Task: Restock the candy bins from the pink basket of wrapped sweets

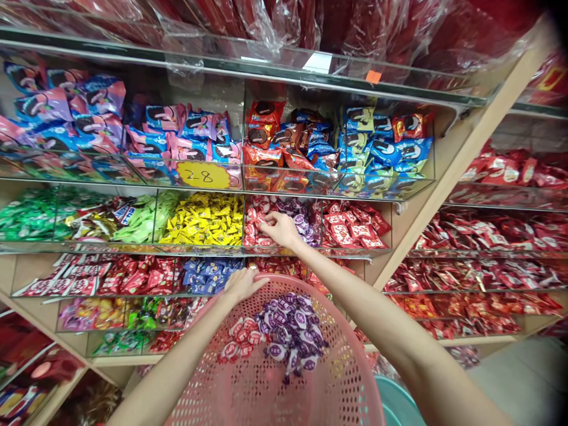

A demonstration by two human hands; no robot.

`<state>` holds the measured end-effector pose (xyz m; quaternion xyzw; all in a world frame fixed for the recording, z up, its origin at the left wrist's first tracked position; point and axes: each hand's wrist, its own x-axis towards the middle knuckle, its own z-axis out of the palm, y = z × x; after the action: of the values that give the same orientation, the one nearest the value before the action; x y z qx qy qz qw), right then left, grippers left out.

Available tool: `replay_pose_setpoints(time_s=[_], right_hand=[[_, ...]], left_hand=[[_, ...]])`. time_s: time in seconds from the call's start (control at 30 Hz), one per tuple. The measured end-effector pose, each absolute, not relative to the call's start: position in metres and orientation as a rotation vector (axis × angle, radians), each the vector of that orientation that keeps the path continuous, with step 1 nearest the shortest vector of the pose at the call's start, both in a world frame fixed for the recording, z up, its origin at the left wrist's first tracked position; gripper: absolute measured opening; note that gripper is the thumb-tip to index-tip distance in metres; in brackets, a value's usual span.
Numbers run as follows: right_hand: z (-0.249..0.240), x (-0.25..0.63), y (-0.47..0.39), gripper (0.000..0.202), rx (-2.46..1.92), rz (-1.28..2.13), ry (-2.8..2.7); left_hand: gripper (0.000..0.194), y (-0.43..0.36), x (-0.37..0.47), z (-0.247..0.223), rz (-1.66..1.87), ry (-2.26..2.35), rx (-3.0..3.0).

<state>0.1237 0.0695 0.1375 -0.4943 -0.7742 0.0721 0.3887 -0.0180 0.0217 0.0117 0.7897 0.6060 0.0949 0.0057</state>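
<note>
My left hand (243,285) is closed over the far rim of a pink perforated plastic basket (355,378). Inside the basket lie a heap of purple-wrapped candies (290,328) and a smaller group of red-and-white wrapped candies (242,340). My right hand (281,229) reaches into a shelf compartment, its fingers pinched at the red-and-white wrapped candies (257,213) there. What lies between the fingertips is partly hidden. Purple-wrapped candies (304,216) share that compartment, just right of my hand.
Yellow-wrapped candies (202,219) fill the compartment to the left, red packets (352,225) the one to the right. Above, a glass shelf edge (284,192) runs over my right hand, with a yellow price tag (203,175). A teal tub (397,402) stands below right.
</note>
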Motion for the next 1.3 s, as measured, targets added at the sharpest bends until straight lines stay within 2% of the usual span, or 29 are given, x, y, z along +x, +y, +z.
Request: replay_pose_setpoints(time_s=[0.1, 0.33, 0.47, 0.8, 1.1, 1.3], right_hand=[[0.135, 0.128, 0.070, 0.026, -1.187, 0.249, -1.969], [0.133, 0.124, 0.060, 0.035, -1.213, -0.108, -2.124], [0.134, 0.122, 0.058, 0.032, -1.249, -0.157, -2.117], [0.131, 0.130, 0.059, 0.031, -1.083, 0.275, -1.844], [0.137, 0.138, 0.049, 0.030, -0.940, 0.401, -1.822], [0.144, 0.148, 0.006, 0.029, -0.831, 0.566, -1.726]], left_hand=[[0.059, 0.021, -0.017, 0.013, 0.280, 1.918, 2.456], [0.059, 0.021, -0.014, 0.016, 0.273, 1.927, 2.442], [0.059, 0.021, -0.014, 0.017, 0.270, 1.911, 2.467], [0.059, 0.022, -0.020, 0.016, 0.261, 1.878, 2.449], [0.062, 0.025, -0.018, 0.014, 0.320, 1.854, 2.493], [0.061, 0.024, -0.018, 0.013, 0.275, 1.874, 2.474]])
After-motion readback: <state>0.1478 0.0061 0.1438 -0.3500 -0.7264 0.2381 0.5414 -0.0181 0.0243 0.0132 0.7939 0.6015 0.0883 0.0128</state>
